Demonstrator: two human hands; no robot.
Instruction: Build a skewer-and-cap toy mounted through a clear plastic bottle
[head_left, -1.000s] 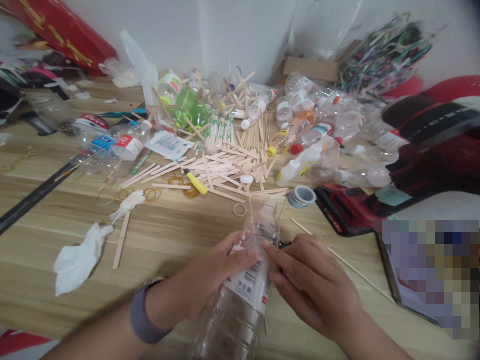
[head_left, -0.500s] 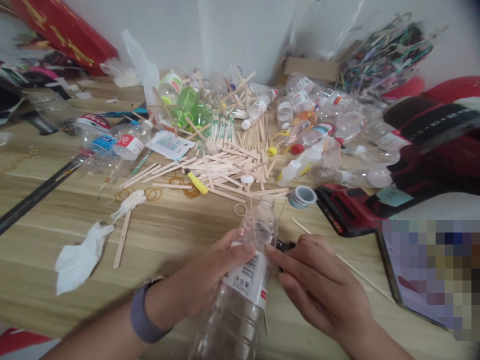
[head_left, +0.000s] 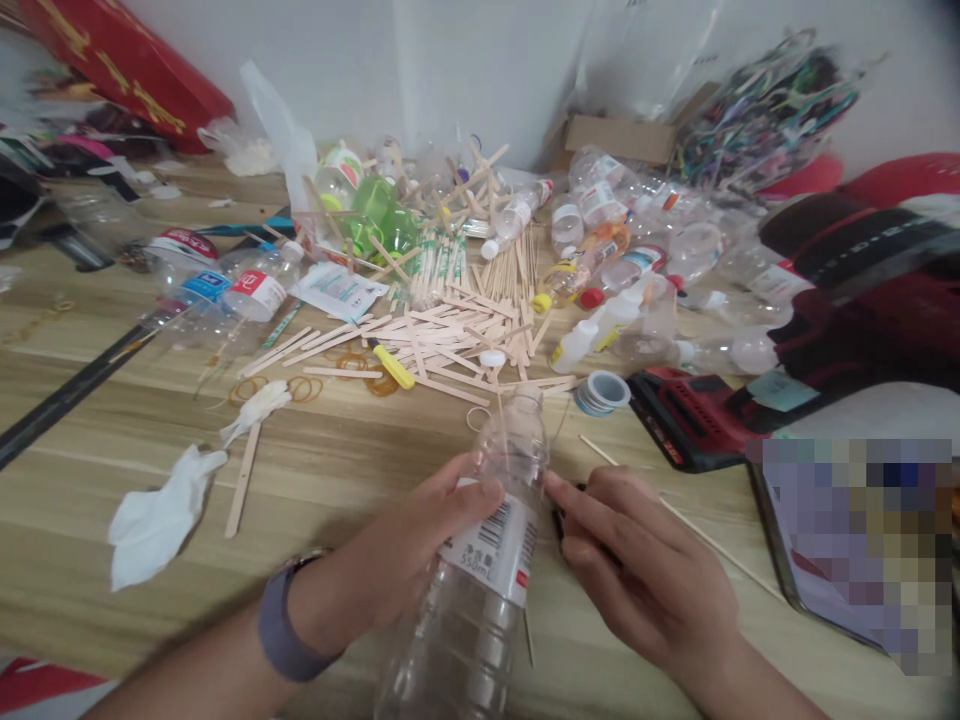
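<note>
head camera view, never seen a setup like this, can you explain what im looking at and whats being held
There is no machine here: these are a person's own bare hands. The camera is worn on the head and looks forward and down, so the arms enter from the bottom.

The left hand grips a clear plastic bottle with a white label. The right hand is at its other side, index finger pointing at it; a dark object shows by those fingers, too hidden to identify.

On the wooden table lie flat wooden sticks, a yellow-handled tool, a roll of tape and white tissue. More bottles lie farther back.
</note>
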